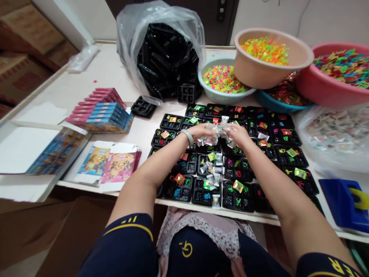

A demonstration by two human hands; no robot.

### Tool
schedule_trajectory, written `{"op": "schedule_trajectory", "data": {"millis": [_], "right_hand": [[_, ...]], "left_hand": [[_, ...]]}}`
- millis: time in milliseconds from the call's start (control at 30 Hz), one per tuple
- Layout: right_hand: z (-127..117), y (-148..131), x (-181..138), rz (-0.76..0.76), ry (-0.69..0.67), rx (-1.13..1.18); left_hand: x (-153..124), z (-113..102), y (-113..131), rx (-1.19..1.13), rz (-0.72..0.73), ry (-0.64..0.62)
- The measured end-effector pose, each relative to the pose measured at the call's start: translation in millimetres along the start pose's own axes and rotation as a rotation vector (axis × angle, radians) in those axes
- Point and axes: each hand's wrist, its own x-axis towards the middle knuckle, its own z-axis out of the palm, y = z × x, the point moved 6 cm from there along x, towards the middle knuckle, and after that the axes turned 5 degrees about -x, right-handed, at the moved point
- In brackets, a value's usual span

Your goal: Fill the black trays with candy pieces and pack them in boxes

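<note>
My left hand and my right hand meet over the middle of a spread of black plastic trays. Both are closed on a bunch of small clear packets held between them. More of these packets lie loose on the trays just below my hands. The trays hold small coloured plastic pieces and foil-wrapped bits. A pale bangle sits on my left wrist.
Behind the trays stand a clear bag of black trays, a pale blue bowl, a tan bowl and a red basin of coloured pieces. Pink and blue boxes and flat printed cartons lie left. A bag of packets sits right.
</note>
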Motion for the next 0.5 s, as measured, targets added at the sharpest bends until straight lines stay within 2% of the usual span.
{"op": "schedule_trajectory", "data": {"millis": [133, 300, 400, 500], "right_hand": [[-26, 4, 35, -0.005, 0.079, -0.102], [-58, -9, 73, -0.085, 0.102, -0.564], [-67, -18, 85, -0.124, 0.118, -0.756], [-67, -21, 95, -0.118, 0.163, -0.804]], "left_hand": [[31, -10, 19, -0.037, 0.068, 0.030], [60, -40, 43, 0.013, 0.119, 0.204], [75, -51, 52, 0.063, 0.103, 0.275], [84, -62, 63, 0.145, 0.131, 0.417]]}}
